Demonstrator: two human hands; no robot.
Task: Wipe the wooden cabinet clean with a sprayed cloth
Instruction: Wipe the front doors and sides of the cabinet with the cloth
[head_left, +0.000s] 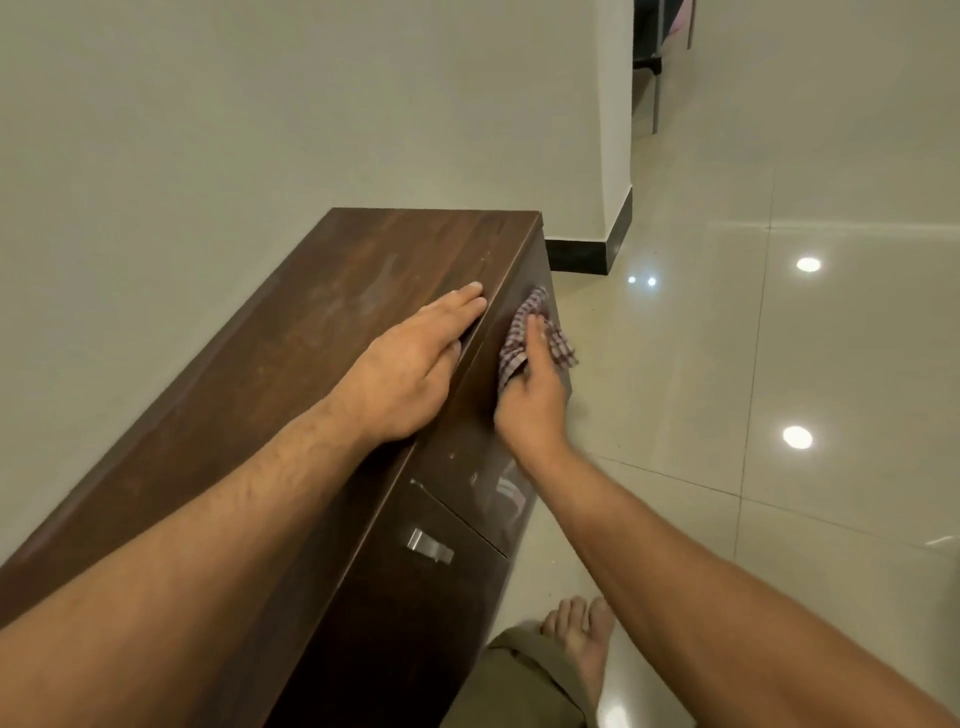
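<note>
Wiping the front face of the dark brown wooden cabinet (332, 332) near its far end: right hand (530, 400) clamped on the bunched purple-and-white checked cloth (519, 338), pressed against the door panel. Left hand (410, 369) flat and open on the cabinet top, bracing. Hands apart. Top looks dusty with smears. Suggest overlapping strokes back toward the metal handle (428, 545), keep cloth flat, then do the top
</note>
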